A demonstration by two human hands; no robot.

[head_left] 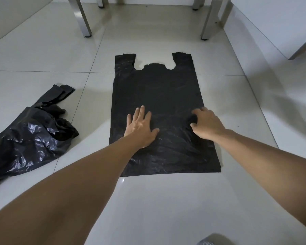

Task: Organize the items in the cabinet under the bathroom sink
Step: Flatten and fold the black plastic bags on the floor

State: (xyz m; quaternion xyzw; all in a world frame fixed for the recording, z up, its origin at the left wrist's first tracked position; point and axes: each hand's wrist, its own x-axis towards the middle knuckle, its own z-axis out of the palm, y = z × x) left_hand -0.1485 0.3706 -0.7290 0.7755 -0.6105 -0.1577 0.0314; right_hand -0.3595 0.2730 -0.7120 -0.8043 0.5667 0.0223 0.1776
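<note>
From the head view, I have a black plastic carrier bag point(157, 106) spread flat on the tiled floor point(166, 200), its two handles pointing away from me toward the metal legs point(82, 20) of a stand at the floor's far edge. I read the layout as preparation for folding: the bag lies smoothed out so it can be creased neatly before going into storage.

My left hand point(140, 126) rests palm down on the bag's lower middle, fingers extended and spread, the grip open and simply pinning the film so it does not slide on the glossy tile. My right hand point(206, 123) sits near the bag's right edge with fingers curled; I cannot tell whether that grip has pinched the film or only presses on it.

The bag is thin, matte-dark film with fine wrinkles and a straight bottom seam. Well apart, toward the floor's left edge, a second black bag point(30, 138) lies crumpled, shiny and creased.
</note>
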